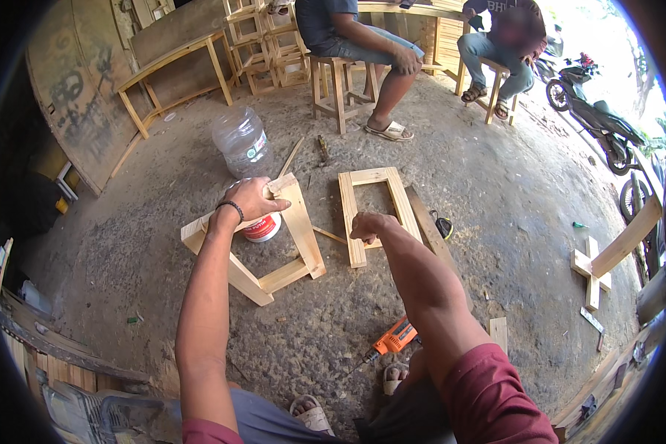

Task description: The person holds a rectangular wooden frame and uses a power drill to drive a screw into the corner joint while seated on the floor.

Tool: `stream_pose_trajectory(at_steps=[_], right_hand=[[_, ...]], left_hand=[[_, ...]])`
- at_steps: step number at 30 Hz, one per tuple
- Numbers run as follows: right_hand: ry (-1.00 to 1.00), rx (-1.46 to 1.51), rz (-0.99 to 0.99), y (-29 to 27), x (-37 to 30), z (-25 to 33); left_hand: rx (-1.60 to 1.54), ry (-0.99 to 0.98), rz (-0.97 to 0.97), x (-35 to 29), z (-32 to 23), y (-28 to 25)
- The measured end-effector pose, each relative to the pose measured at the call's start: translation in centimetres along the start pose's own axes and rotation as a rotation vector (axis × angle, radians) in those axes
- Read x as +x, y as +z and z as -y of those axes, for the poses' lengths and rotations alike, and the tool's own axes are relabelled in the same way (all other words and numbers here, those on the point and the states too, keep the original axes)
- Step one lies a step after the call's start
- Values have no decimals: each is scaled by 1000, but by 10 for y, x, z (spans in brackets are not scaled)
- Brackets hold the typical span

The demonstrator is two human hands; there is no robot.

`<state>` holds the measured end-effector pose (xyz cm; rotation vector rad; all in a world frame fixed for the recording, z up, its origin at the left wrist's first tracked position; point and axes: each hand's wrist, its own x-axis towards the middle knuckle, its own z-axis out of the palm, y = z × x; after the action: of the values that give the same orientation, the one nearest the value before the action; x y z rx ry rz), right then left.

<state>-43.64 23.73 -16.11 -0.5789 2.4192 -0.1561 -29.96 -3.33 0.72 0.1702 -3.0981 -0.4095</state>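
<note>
Left hand (250,201): your fingers pinch the top of the tapered wooden frame (303,233).
Right hand (371,226): your fingers curl at the rectangular wooden frame (403,206); whether they pinch it, you cannot tell from here.
Frames: side by side on the concrete floor (163,266), the tapered one on your left.
Tub (261,230): white and red, just below your left hand.
Power drill (394,339): orange, near your feet.
</note>
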Motion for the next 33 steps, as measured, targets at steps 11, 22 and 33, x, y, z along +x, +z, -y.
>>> stream_pose_trajectory(at_steps=[11,22,33], right_hand=[[27,29,-10,-1,-8,3],[39,19,19,0,-2,5],[37,24,8,1,-4,4]], left_hand=[[27,-13,-4,0,-1,-1],[-1,-12,2,3,5,3],[6,-10,5,0,0,1]])
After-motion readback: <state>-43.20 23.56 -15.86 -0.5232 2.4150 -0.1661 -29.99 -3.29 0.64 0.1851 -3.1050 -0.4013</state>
